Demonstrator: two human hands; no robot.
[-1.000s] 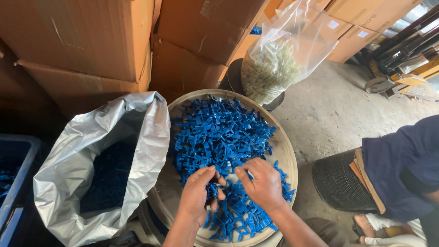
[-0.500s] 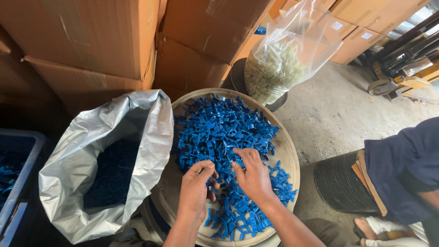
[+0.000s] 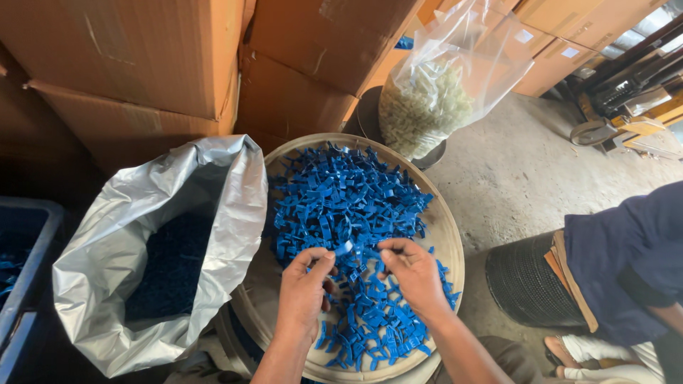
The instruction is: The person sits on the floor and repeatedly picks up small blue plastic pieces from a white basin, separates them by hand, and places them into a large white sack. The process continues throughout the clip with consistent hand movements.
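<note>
Both hands have lifted a little off the heap since half a second ago, when they lay lower among the pieces with fingers spread. Now the left hand [image 3: 304,290] has its fingers curled, thumb and forefinger pinching a small blue plastic clip [image 3: 344,249] just above the pile, while the right hand [image 3: 413,274] hovers beside it, fingers bent and half closed; whether it grips anything I cannot tell.

Under them a round shallow tray [image 3: 451,235] carries a thick heap of blue plastic clips [image 3: 341,199], piled deepest toward the far side. Touching the tray's left rim stands an open silver foil bag [image 3: 121,263] (more blue pieces show dimly in its dark mouth). Beyond the tray a clear plastic bag [image 3: 445,78] holds pale, whitish pieces. At far left, a blue crate [image 3: 28,249] sits in shadow.
</note>
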